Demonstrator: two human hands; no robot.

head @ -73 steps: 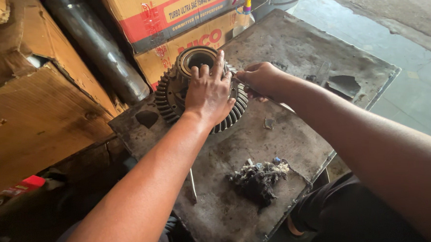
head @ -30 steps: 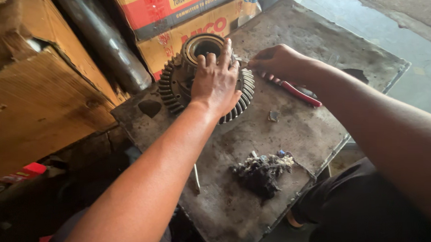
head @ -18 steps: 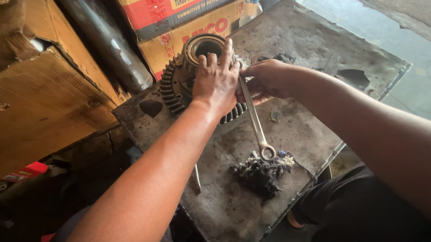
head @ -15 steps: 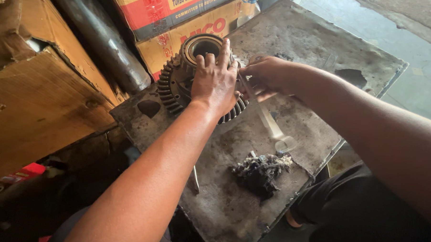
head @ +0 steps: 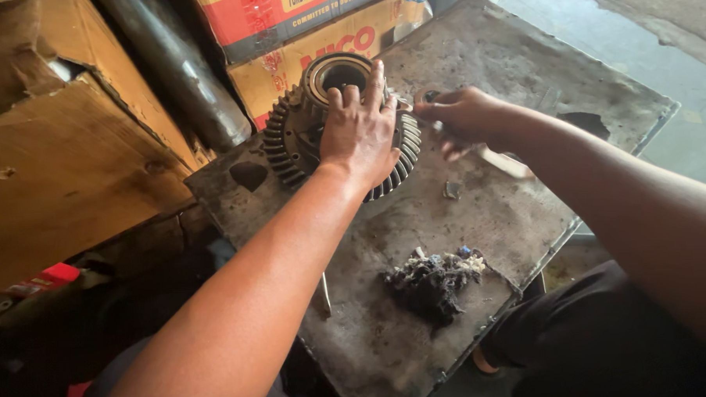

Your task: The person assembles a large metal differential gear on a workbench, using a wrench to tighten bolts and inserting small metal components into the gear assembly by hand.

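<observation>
left hand (head: 360, 132) flat, fingers spread, on toothed steel ring gear (head: 288, 138); right hand (head: 461, 118) clamped on wrench (head: 502, 160) (blurred) just beside.

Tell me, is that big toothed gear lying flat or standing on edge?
Lying flat. The gear rests on the metal table, hub opening facing up, with the left hand spread on top of it.
</observation>
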